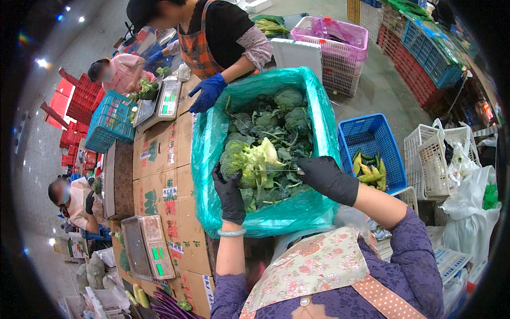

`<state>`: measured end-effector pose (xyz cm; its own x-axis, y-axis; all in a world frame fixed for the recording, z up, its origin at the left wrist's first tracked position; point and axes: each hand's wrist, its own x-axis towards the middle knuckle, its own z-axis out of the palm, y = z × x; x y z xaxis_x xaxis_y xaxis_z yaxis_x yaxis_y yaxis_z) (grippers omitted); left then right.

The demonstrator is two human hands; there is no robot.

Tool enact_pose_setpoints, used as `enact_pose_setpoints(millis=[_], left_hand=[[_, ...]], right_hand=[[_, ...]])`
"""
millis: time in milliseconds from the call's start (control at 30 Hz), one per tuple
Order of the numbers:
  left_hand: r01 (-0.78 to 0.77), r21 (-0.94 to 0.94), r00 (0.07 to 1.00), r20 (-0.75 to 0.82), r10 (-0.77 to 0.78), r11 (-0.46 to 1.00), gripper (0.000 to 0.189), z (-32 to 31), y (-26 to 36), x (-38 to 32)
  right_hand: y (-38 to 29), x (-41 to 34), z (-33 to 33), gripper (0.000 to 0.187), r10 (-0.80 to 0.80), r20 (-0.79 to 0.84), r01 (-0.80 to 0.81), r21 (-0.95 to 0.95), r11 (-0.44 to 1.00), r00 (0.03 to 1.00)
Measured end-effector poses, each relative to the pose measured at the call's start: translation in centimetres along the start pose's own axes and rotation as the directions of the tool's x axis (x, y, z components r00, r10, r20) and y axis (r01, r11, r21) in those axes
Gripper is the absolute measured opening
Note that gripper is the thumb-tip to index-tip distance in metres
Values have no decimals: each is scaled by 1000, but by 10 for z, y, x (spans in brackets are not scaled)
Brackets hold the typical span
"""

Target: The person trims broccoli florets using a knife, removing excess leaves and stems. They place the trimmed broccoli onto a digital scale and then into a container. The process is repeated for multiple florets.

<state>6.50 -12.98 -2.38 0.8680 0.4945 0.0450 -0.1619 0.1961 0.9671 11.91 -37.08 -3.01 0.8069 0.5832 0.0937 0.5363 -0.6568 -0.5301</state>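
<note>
My left hand (231, 197), in a black glove, holds a head of broccoli (234, 159) from below and its near side. Its pale cut stem and leaf stubs point right, towards my other hand. My right hand (330, 179), also in a black glove, is closed around a knife (299, 171). The thin blade reaches left towards the stem; whether it touches cannot be told. Both hands are over a crate lined with a green plastic bag (326, 119). More broccoli heads (289, 99) and loose leaves lie inside the liner.
A co-worker's blue-gloved hand (209, 92) hovers by the liner's far left corner. Cardboard (159, 159) covers the table at left, bearing two scales (169, 99) (149, 247). Right of the liner stands a blue basket (372, 131) with yellowed and green vegetables. White crates (418, 159) stand farther right.
</note>
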Motion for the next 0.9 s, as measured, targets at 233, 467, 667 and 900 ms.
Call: enact_pose_setpoints(millis=[233, 467, 667, 900], left_hand=[[192, -300, 980, 10, -198, 934, 47, -35, 2, 3], [393, -456, 919, 160, -361, 798, 39, -43, -6, 7], [396, -451, 918, 172, -358, 800, 42, -35, -2, -3], [319, -411, 948, 130, -291, 854, 44, -54, 1, -2]], right_hand=[[50, -8, -4, 14, 212, 132, -180, -221, 959, 968], [5, 2, 6, 16, -129, -234, 163, 136, 977, 964], [6, 24, 6, 25, -92, 163, 60, 193, 979, 982], [1, 0, 9, 29, -64, 58, 45, 290, 956, 996]])
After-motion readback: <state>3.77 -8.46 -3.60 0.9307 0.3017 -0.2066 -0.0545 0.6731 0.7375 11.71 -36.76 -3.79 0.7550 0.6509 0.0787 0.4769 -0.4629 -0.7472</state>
